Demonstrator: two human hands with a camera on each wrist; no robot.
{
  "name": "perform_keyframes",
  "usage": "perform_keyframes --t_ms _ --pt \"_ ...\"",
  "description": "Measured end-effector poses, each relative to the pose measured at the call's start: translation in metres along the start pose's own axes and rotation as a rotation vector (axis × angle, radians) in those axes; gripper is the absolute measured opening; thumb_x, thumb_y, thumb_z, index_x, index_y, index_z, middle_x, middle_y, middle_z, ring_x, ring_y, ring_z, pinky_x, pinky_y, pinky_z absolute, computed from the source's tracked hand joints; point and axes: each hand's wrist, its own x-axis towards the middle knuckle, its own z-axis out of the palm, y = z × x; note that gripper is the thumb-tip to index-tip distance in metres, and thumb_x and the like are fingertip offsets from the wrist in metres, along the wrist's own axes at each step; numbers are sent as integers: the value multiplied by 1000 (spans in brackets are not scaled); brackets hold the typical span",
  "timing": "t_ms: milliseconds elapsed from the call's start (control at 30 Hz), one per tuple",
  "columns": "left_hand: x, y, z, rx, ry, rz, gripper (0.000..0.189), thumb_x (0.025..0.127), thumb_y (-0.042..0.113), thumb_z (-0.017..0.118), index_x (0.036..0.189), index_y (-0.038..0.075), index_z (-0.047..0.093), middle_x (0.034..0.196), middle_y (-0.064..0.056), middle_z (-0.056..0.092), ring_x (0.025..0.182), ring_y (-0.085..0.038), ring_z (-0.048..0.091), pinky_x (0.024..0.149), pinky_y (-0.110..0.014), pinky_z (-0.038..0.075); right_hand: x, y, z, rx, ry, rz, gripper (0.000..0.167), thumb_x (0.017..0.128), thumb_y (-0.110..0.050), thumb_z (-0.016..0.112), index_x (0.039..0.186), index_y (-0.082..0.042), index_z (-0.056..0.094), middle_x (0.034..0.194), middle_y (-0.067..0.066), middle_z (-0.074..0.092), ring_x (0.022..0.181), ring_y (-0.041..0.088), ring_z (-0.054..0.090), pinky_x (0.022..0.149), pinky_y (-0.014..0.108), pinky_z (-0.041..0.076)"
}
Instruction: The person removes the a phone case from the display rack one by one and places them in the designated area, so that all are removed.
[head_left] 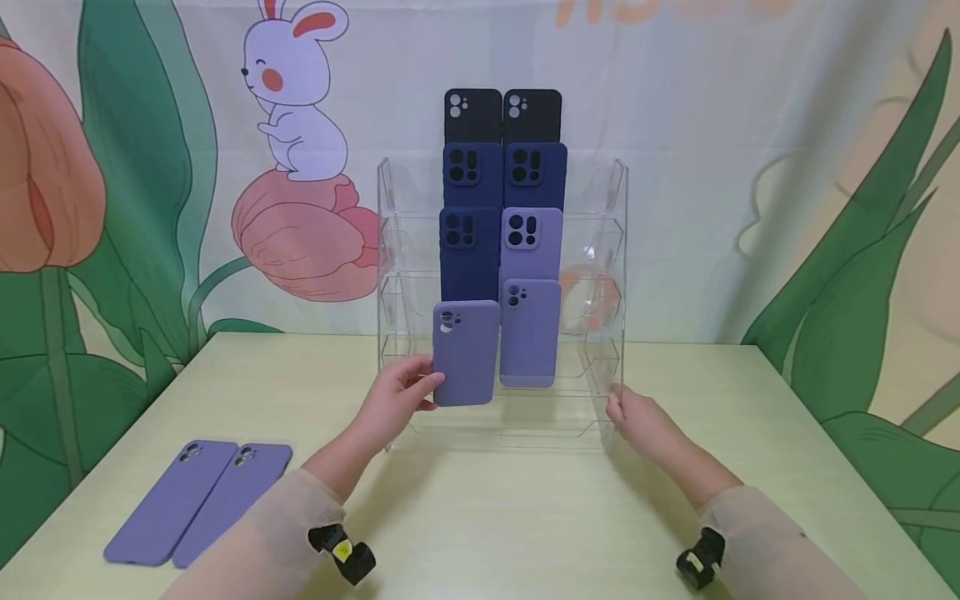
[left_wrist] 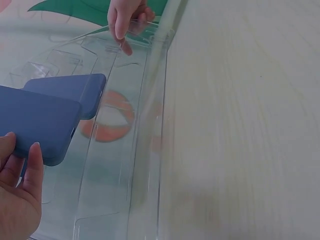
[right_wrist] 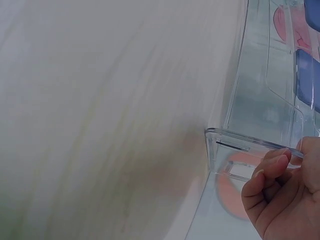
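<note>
A person's left hand pinches the lower side edge of a lavender phone case, thumb in front, while the right hand, well apart from it, grips the side of a clear display rack. The case sits between the two hands, just to the right of the left thumb, beside a matching lavender case in the rack. The step in hand looks to be setting the case into its row; whether its lower end rests on the tier cannot be told. The next move seems to call for squaring it with its neighbor before the left fingers release, the right hand steadying the frame. The case's long axis runs close to upright, its back toward the person, camera cutout at the top on the left-hand side. Left of the left forearm lie two spare cases.
</note>
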Motion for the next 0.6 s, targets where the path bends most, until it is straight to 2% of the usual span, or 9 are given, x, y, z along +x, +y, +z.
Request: perform_keyframes --t_ms 200,600 --pt "-11 -4 -4 11 -18 -16 30 92 7 58 120 -2 58 103 -17 64 88 -25 63 69 -33 55 1 3 1 -5 1 -6 48 98 -14 27 132 20 32 54 1 40 45 12 32 44 26 32" --pt "-34 -9 -14 13 -49 -102 30 92 8 59 120 -3 59 105 -15 64 87 -22 63 70 -34 54 0 1 1 -6 8 -28 47 98 -13 27 131 20 32 55 1 40 46 12 32 45 27 32"
